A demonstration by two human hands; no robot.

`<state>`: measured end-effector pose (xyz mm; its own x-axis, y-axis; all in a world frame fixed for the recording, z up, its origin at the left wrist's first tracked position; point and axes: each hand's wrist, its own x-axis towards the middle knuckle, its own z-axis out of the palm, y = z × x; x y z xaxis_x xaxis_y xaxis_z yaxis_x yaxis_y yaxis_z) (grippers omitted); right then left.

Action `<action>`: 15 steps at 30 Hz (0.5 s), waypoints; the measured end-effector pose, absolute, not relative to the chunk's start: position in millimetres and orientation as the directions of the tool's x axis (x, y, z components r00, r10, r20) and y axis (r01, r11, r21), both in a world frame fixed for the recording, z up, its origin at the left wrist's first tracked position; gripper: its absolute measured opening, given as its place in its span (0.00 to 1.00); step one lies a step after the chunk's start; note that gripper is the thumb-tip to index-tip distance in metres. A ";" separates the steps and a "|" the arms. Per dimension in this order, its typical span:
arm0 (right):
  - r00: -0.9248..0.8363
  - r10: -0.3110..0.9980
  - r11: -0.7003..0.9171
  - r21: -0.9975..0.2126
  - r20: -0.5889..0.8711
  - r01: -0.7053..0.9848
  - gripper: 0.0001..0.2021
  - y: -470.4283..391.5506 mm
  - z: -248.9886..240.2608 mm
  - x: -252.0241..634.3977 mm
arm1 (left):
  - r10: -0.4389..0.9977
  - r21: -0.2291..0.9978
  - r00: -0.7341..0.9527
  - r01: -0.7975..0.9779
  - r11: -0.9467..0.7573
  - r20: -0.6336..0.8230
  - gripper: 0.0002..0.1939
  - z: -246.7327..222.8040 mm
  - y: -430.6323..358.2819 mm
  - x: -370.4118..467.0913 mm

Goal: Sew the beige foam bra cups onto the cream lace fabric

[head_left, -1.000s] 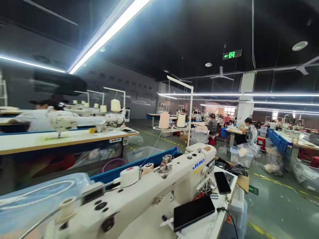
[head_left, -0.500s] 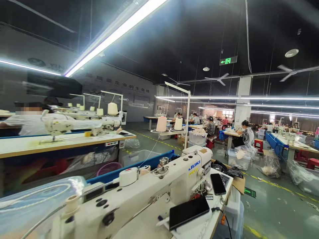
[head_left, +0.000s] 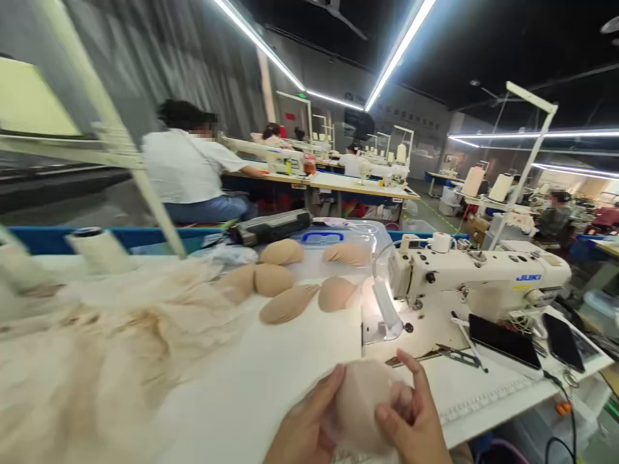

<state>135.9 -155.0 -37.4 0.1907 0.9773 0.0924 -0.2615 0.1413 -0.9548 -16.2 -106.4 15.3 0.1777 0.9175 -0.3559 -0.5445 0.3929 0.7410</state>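
Between my two hands, above the front of the table, is a pale, rounded bra cup [head_left: 362, 403]. My left hand [head_left: 309, 419] is closed on its left edge, with the thumb on top. On the other edge my right hand [head_left: 416, 415] pinches it between thumb and fingers, the index finger raised. Past them stands a white sewing machine [head_left: 483, 270] with its lamp [head_left: 385, 303] lit over the needle area. Several tan bra cups [head_left: 290, 303] lie on the white tabletop [head_left: 217, 386] and by a clear plastic box lid [head_left: 367, 235].
A heap of sheer beige fabric [head_left: 97, 361] covers the table's left side. Thread snips [head_left: 457, 354], a black phone [head_left: 503, 338] and a second phone [head_left: 563, 341] lie at the right. A thread stand [head_left: 525, 167] rises behind the machine. A co-worker [head_left: 188, 167] sits beyond the table.
My view has swung left and down from the room to the tabletop. My hands, the bra cup between them, the tan cups and the fabric heap have come into sight.
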 end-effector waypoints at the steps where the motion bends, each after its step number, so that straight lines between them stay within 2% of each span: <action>1: 0.228 0.971 0.144 -0.936 0.072 -0.321 0.49 -155.1 -40.2 134.8 | 0.913 0.722 0.175 -0.565 0.400 -0.368 0.19 17.7 -109.9 -18.1; 4: 0.263 0.963 0.159 -0.903 0.054 -0.400 0.49 -156.1 -43.7 133.3 | 0.911 0.686 0.179 -0.607 0.400 -0.373 0.19 27.0 -114.6 -13.7; 11: 0.263 0.963 0.162 -0.908 0.060 -0.387 0.46 -155.8 -48.3 134.5 | 0.931 0.707 0.142 -0.616 0.348 -0.335 0.20 31.9 -116.4 -9.3; 15: 0.253 0.965 0.169 -0.902 0.070 -0.397 0.46 -156.1 -49.1 134.3 | 0.925 0.710 0.185 -0.597 0.374 -0.332 0.24 31.6 -118.1 -9.8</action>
